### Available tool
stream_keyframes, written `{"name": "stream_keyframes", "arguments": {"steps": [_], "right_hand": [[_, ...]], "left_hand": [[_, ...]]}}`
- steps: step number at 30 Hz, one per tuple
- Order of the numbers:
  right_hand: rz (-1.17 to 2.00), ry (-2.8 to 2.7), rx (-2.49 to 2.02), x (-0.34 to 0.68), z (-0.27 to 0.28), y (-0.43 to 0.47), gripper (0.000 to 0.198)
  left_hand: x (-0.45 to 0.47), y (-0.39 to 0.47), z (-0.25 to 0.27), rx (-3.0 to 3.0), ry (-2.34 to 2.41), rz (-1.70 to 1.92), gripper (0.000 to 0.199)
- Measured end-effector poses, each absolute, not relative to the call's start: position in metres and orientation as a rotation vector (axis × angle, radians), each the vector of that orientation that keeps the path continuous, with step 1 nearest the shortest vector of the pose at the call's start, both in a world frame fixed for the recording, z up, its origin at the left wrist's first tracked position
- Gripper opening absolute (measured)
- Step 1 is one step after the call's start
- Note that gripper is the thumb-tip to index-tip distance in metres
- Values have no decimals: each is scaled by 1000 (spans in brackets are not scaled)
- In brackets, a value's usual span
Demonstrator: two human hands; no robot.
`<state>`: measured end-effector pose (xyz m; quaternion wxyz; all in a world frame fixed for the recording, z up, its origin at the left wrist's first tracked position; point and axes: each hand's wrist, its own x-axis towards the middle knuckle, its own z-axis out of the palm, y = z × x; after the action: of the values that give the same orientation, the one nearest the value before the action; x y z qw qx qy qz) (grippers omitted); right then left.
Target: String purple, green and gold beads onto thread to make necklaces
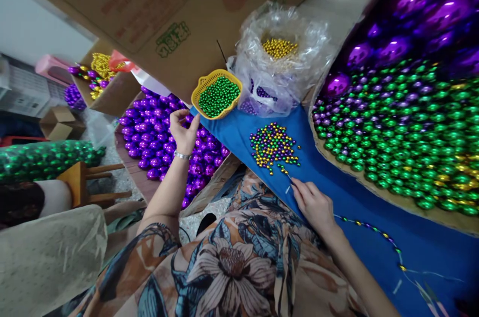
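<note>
My right hand [312, 204] pinches a thin needle [288, 175] whose tip reaches the near edge of a loose pile of small beads [275, 145] in purple, green and gold. A few beads sit at that tip. From behind this hand a string of beads [368, 226] trails across the blue cloth [355, 267]. My left hand [183, 131] is raised beside a yellow basket [194, 100] of green beads [219, 97]. Its thumb and curled fingers are apart, with nothing visible between them. Whether the thumb touches the basket, I cannot tell.
Large cardboard boxes stand around: one upright [202, 2] behind the basket, one [318, 142] of shiny beads at right. Purple baubles [157, 132] fill a container at left. A clear plastic bag [254, 32] holds gold beads. Scissors-like blades [426, 294] lie lower right; a wooden stool [77, 184] is left.
</note>
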<state>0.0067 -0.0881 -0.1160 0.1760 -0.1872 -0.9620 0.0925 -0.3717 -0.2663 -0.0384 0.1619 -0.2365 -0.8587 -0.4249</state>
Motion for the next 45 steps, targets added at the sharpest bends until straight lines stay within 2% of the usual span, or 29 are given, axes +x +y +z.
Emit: {"name": "stream_keyframes", "arguments": {"steps": [3, 9, 14, 17, 23, 29, 34, 39, 45], "right_hand": [[274, -2722, -541, 7, -116, -88, 26], [269, -2718, -536, 6, -114, -89, 26], [261, -2713, -528, 5, -114, -90, 27], [261, -2717, -527, 5, -115, -91, 27], [278, -2739, -521, 5, -116, -89, 28], [315, -2727, -508, 2, -114, -92, 27], [292, -2727, -509, 2, -114, -92, 27], [257, -2741, -494, 2, -115, -91, 26], [229, -2739, -496, 3, -117, -92, 26]], "left_hand": [[-376, -261, -40, -669, -2458, -1201, 34], [-425, -261, -66, -536, -2621, -717, 18], [-429, -266, -89, -707, -2704, -559, 12], [-417, -271, -96, -761, -2747, -561, 14], [-423, -275, -82, -517, -2718, -882, 23], [-430, -266, -68, -773, -2684, -564, 16], [-424, -267, -68, -877, -2695, -414, 23], [-418, -270, -71, -944, -2684, -458, 24], [-433, -278, -72, -721, -2683, -560, 22]]}}
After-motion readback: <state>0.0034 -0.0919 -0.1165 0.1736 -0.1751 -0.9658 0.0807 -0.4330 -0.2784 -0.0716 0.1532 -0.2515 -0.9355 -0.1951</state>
